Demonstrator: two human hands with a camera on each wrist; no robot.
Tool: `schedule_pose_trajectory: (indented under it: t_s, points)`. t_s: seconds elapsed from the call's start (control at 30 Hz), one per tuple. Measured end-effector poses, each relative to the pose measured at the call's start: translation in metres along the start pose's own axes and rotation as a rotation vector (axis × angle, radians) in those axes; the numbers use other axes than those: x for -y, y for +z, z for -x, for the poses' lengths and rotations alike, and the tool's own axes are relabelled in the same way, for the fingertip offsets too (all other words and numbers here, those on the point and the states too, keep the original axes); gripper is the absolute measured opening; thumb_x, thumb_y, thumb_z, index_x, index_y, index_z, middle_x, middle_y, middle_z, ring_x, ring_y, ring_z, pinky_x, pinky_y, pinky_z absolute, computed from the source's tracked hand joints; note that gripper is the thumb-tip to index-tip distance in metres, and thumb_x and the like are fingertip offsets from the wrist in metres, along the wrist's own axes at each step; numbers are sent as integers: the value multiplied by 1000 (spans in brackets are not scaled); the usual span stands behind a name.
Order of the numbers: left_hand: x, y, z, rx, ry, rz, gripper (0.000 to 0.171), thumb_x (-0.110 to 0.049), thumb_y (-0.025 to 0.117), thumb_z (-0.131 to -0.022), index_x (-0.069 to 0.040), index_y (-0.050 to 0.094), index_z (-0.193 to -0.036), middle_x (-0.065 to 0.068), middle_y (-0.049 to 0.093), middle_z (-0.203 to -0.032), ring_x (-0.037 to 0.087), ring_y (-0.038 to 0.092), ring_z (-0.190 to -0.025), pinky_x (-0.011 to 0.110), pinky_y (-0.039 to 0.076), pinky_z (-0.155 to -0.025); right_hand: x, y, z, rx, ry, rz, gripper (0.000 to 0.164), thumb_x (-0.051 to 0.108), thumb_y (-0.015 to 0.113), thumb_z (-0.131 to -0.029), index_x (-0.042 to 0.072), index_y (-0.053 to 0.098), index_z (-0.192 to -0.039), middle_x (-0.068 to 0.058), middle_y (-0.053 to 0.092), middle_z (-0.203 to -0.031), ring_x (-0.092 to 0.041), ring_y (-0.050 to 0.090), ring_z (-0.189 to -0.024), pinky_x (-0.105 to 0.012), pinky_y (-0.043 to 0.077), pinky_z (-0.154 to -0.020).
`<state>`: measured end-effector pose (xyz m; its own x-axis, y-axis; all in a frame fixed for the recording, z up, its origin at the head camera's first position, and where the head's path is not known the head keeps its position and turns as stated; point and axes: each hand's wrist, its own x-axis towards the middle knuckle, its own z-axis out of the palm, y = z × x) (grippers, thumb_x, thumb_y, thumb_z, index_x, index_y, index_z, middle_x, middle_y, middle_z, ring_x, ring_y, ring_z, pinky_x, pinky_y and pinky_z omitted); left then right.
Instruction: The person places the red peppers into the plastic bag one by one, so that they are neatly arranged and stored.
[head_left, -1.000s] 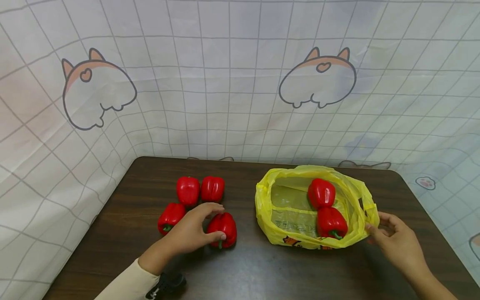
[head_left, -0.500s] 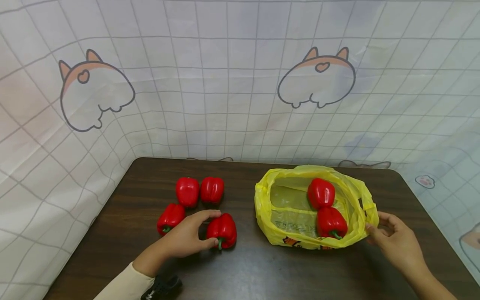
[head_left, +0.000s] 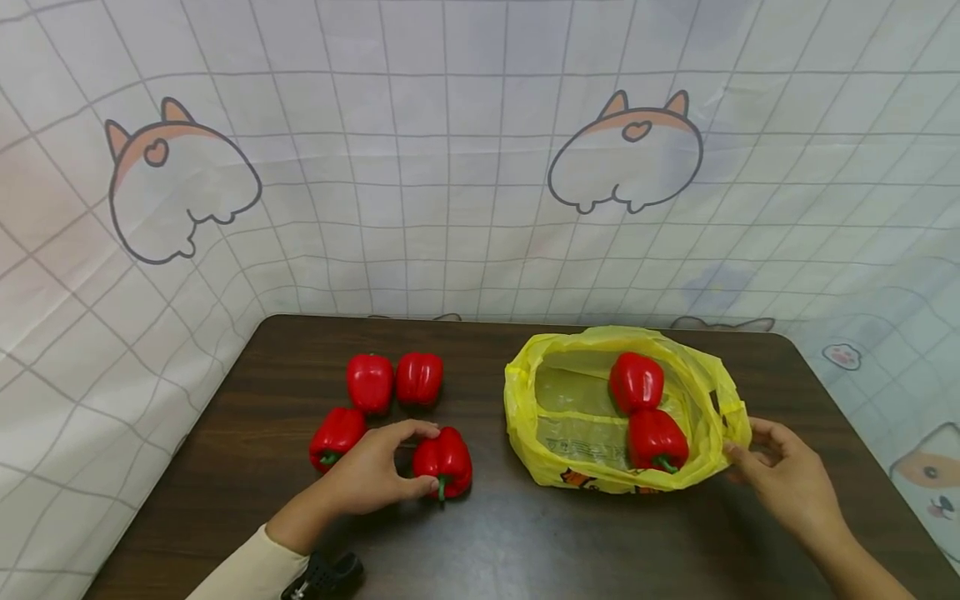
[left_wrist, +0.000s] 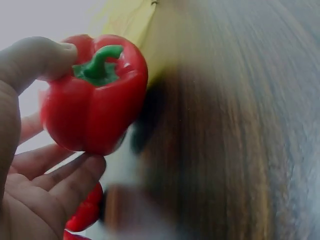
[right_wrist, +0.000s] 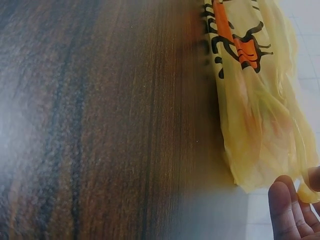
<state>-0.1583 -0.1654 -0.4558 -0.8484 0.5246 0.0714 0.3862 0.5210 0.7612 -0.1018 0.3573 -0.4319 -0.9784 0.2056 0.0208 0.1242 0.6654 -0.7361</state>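
Note:
My left hand holds a red bell pepper with a green stem, at the table's front middle. In the left wrist view the thumb lies beside the stem of this bell pepper, and the fingertips are against its opposite side. To the right, a yellow plastic bag lies with its mouth spread wide. Two red bell peppers, one farther back and one nearer, lie inside it. My right hand pinches the bag's right edge between thumb and fingers.
Behind and left of my left hand lie more red bell peppers: one close to the hand, two side by side farther back. The dark wooden table ends at a white grid-patterned cloth.
My left thumb has shifted from the front of the bell pepper to its left side, and the pepper's stem shows more. The right hand keeps its hold on the bag. The head view has shifted slightly.

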Motion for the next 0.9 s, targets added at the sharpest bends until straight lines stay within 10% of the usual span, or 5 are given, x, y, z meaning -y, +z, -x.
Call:
schedule_pose_trajectory:
  t_s: [0.9]
  points:
    - [-76, 3, -50, -67, 231, 191, 66, -27, 91, -79, -19, 61, -138, -12, 62, -133, 14, 65, -113, 37, 53, -99, 1, 3, 0, -15, -20, -32, 60, 33, 65, -102, -7, 47, -142, -33, 60, -129, -19, 73, -72, -34, 60, -61]
